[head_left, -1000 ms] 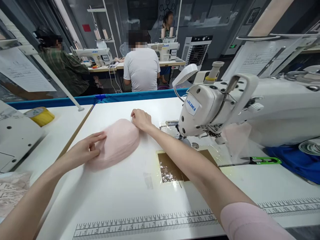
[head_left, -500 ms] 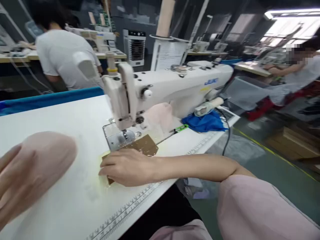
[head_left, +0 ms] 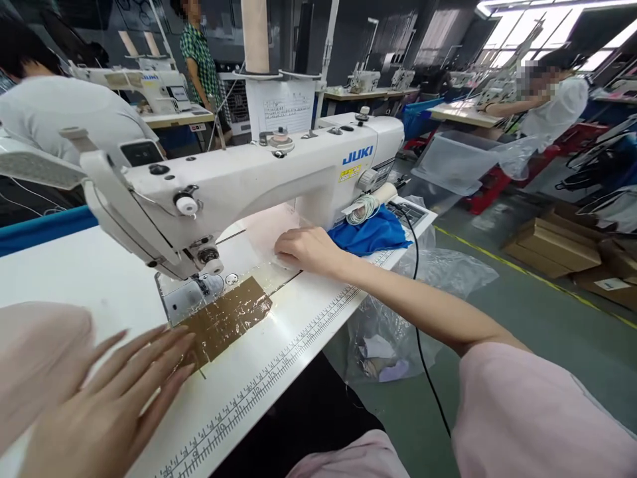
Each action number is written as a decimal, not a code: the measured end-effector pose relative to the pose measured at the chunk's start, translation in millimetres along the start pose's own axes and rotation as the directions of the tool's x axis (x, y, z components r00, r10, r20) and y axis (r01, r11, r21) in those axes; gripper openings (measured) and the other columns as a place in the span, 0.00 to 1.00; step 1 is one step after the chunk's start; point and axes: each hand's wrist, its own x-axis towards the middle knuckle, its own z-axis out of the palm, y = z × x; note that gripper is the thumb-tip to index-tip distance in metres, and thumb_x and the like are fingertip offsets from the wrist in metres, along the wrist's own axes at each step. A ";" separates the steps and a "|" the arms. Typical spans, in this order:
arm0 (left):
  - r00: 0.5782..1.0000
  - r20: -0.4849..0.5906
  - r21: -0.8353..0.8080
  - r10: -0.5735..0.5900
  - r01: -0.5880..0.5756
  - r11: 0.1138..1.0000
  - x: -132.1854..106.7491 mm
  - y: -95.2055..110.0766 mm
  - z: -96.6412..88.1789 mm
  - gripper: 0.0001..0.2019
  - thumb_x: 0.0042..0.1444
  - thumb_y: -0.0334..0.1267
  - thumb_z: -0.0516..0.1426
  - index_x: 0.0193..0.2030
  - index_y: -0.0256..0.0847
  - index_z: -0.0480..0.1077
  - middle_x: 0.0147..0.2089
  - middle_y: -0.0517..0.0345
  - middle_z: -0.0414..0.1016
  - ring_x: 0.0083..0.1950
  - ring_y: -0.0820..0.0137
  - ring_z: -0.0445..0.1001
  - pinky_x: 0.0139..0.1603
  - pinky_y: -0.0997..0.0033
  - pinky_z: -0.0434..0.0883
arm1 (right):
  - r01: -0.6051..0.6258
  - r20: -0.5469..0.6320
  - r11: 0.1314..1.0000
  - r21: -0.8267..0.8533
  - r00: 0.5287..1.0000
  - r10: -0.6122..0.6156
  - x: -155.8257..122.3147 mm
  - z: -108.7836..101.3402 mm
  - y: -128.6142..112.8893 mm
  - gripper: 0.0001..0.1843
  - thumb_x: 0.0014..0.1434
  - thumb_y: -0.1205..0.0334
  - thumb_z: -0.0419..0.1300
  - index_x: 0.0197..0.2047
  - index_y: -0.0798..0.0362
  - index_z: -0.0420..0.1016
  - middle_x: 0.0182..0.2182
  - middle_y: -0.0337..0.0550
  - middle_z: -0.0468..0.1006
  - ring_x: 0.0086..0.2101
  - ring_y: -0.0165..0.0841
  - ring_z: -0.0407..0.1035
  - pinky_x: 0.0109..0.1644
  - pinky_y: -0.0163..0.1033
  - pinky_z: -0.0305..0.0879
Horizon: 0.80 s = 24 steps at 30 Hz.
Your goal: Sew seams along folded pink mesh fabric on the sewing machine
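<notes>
My left hand (head_left: 119, 385) lies flat with its fingers stretched out, fingertips touching the near end of a brown taped patch (head_left: 229, 318) on the sewing table. A pale pink fabric piece (head_left: 44, 352) is beside and partly behind this hand. My right hand (head_left: 308, 250) reaches under the arm of the white sewing machine (head_left: 259, 169), fingers curled closed at the edge of more pale pink fabric (head_left: 273, 226). What those fingers hold, if anything, is hidden. The needle area (head_left: 202, 285) stands between my two hands.
A blue cloth (head_left: 371, 232) and a rolled cord bundle (head_left: 363, 209) lie right of my right hand. A black cable (head_left: 418, 332) hangs off the table's edge. Plastic bags (head_left: 383, 338) and cardboard boxes (head_left: 552, 249) are on the floor. Other people work nearby.
My right hand has moved from the brown patch to the far right, where green-handled snips were lying; they no longer show. My left hand has come onto the patch's near end. The view has shifted.
</notes>
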 end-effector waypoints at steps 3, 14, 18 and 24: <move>0.997 -0.073 0.002 0.039 -0.039 0.999 20.5 50.3 10.1 0.18 0.56 0.53 0.60 0.54 0.60 0.73 0.54 0.64 0.79 0.55 0.55 0.76 0.55 0.51 0.72 | 0.015 -0.035 0.988 0.154 0.999 -0.010 1.2 -4.3 -34.9 0.09 0.65 0.60 0.57 0.40 0.52 0.78 0.30 0.39 0.80 0.29 0.30 0.69 0.29 0.36 0.48; 0.873 0.141 -0.722 -0.467 0.414 0.555 34.2 84.2 3.8 0.20 0.59 0.57 0.57 0.30 0.41 0.71 0.31 0.60 0.73 0.35 0.69 0.72 0.38 0.71 0.71 | -0.122 0.171 0.366 0.923 0.980 -0.104 9.2 -0.6 -71.9 0.23 0.66 0.52 0.56 0.22 0.53 0.66 0.11 0.30 0.66 0.14 0.24 0.62 0.24 0.31 0.58; 0.848 0.124 -0.770 -0.515 0.410 0.489 32.6 78.2 -1.0 0.21 0.61 0.55 0.57 0.25 0.41 0.68 0.28 0.61 0.72 0.32 0.73 0.71 0.37 0.74 0.71 | -0.232 0.262 0.187 0.955 0.952 -0.156 8.0 15.9 -68.7 0.17 0.67 0.55 0.55 0.29 0.55 0.71 0.12 0.30 0.69 0.14 0.22 0.61 0.21 0.28 0.55; 0.858 0.078 -0.767 -0.508 0.377 0.520 36.0 84.7 -9.6 0.24 0.65 0.55 0.51 0.23 0.42 0.60 0.13 0.67 0.60 0.17 0.77 0.58 0.24 0.76 0.63 | -0.355 0.346 -0.004 0.935 0.914 -0.210 5.1 32.6 -76.6 0.06 0.64 0.65 0.56 0.39 0.55 0.74 0.29 0.36 0.80 0.17 0.19 0.66 0.20 0.28 0.54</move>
